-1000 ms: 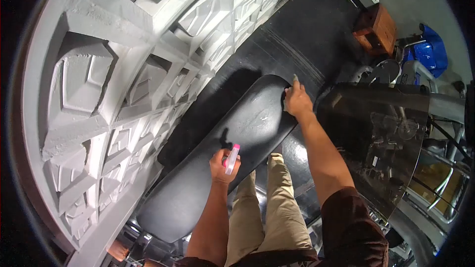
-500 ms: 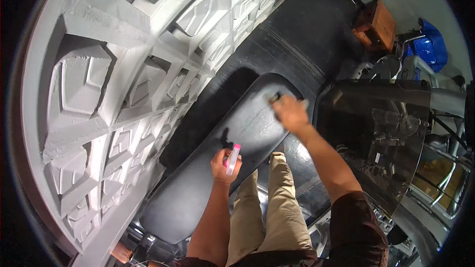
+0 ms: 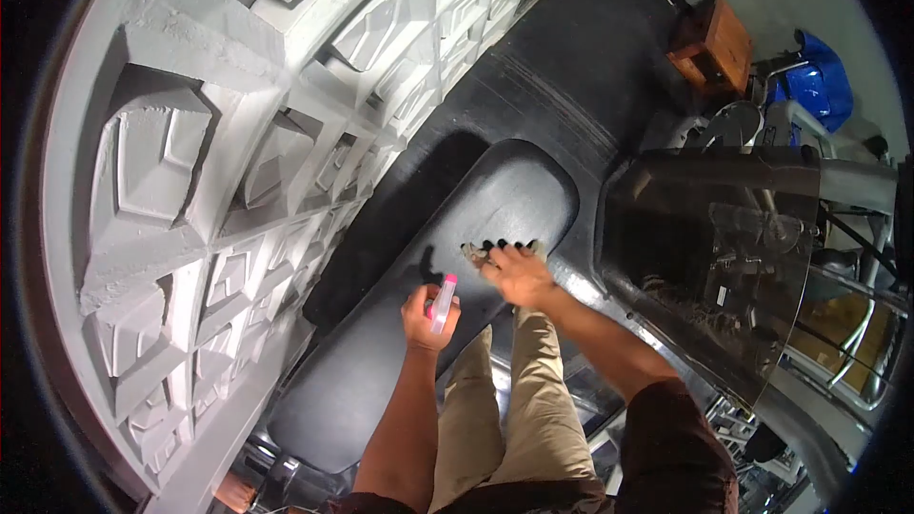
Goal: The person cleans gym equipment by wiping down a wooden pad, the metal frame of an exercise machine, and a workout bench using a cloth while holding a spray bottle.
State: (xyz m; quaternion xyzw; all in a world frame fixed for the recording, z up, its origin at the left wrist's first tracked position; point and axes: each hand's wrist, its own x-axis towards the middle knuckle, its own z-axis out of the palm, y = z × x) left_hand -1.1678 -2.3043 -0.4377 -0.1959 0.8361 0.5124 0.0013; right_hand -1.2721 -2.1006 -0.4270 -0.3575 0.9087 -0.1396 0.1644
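A long black padded bench (image 3: 381, 362) runs diagonally below me, its surface shiny in the light. My left hand (image 3: 419, 322) is closed around a small spray bottle (image 3: 441, 307) with a pink top and a clear body, held over the middle of the pad. Farther up the bench, my right hand (image 3: 524, 278) presses a pale cloth (image 3: 473, 253) onto the pad. Most of the cloth is hidden under its fingers, and a pale edge shows at either side.
A white wall (image 3: 219, 143) with raised geometric blocks rises close on the left. To the right is a dark see-through panel (image 3: 714, 266) on a metal frame. A wooden box (image 3: 714, 48) and a blue seat-like object (image 3: 819, 81) lie beyond it, beside black flooring (image 3: 590, 48).
My right hand has moved with the cloth from near the bench's far end, down and left toward me. My left hand with the spray bottle has barely moved.
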